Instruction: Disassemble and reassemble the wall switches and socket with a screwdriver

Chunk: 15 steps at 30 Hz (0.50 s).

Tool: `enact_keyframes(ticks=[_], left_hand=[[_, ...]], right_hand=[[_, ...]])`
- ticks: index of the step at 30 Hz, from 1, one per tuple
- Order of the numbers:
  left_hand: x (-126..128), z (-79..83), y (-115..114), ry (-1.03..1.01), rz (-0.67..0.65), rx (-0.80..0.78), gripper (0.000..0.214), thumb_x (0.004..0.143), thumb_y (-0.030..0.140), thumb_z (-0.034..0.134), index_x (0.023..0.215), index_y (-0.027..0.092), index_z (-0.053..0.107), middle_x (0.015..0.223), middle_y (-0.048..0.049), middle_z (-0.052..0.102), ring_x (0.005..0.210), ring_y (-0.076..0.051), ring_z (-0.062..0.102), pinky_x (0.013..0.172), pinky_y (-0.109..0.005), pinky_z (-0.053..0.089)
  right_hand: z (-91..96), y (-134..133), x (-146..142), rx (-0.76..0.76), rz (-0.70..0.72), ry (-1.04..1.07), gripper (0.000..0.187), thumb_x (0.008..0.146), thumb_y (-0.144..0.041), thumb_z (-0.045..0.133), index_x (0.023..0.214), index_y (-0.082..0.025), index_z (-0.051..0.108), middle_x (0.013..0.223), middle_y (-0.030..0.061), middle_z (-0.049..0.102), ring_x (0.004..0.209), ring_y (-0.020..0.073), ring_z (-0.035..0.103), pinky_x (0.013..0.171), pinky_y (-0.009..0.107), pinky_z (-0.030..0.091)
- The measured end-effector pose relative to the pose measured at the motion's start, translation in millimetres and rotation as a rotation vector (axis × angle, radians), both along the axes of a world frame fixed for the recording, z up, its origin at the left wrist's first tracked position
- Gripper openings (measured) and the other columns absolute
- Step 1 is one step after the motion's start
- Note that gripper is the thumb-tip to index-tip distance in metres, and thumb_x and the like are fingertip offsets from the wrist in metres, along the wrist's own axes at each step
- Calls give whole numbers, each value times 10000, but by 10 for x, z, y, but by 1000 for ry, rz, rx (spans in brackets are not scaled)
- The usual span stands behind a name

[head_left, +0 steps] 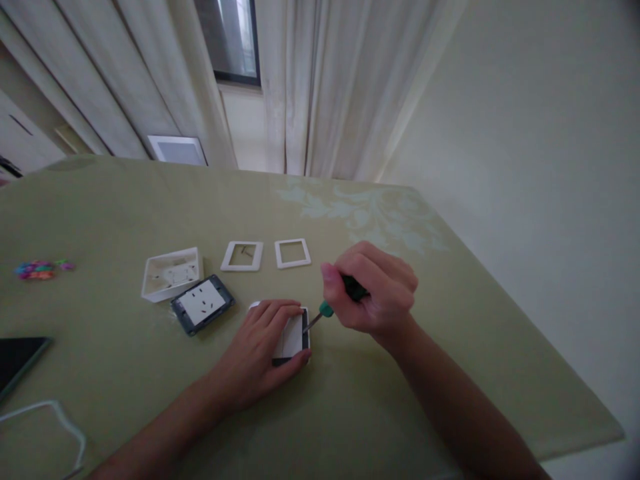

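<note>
My left hand (pixel 265 343) grips a wall switch (pixel 293 339) with a white face and dark edges, holding it down on the table with thumb and fingers on opposite sides. My right hand (pixel 375 290) is closed around the handle of a green screwdriver (pixel 326 309). Its tip meets the dark right edge of the switch; the exact contact spot is too small to make out. Left of my left hand, a wall socket (pixel 203 303) with a white face and dark frame lies tilted beside an open white mounting box (pixel 170 288).
Two white cover frames (pixel 227 257) (pixel 293 265) lie beyond my hands, with small screws (pixel 246 251) inside the left one. Colourful small pieces (pixel 40 269), a dark flat object (pixel 20 360) and a white cable (pixel 63 415) lie left. The table edge (pixel 505 303) runs along the right wall.
</note>
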<state>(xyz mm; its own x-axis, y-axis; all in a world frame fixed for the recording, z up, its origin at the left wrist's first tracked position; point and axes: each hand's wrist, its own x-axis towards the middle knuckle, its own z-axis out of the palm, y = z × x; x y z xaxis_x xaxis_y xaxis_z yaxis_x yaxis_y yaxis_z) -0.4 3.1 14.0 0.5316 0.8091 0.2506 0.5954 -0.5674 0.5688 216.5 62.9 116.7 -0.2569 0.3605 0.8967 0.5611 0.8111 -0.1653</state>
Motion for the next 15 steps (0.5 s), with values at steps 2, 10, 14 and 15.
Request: enact_keyframes(ticks=[2,10,14,15], left_hand=[[7,10,5,2,-3,-8,461,1036,444,680,1425,285,490,1426,-102,645,1308,-340,569,1112,-523,485],[17,-5,6,-8,8,-9,459,1022,437,683,1414,282,500,1402,-101,657,1283,-337,583,1097,-516,497],[18,-9,11,-11,5,-15,470,1020,454,681,1415,281,494,1391,-109,662,1274,-344,586,1095,-530,501],[17,-6,15,-7,1,-20,473,1019,457,682,1417,282,495,1394,-109,662,1276,-346,585,1099,-534,499]], right_hand=[[0,-22,3,51,-5,-6,277,988,-195,656,729,-227,561,619,-32,587,544,115,507,520,276,403],[10,-23,4,63,-90,-30,325,985,-185,628,685,-233,513,582,-33,525,511,115,417,498,306,317],[-8,-16,10,58,-52,-2,292,965,-179,639,707,-242,518,585,-35,525,507,122,430,495,311,326],[-16,-20,8,69,-27,18,273,956,-171,639,718,-244,525,587,-35,539,506,126,452,494,312,342]])
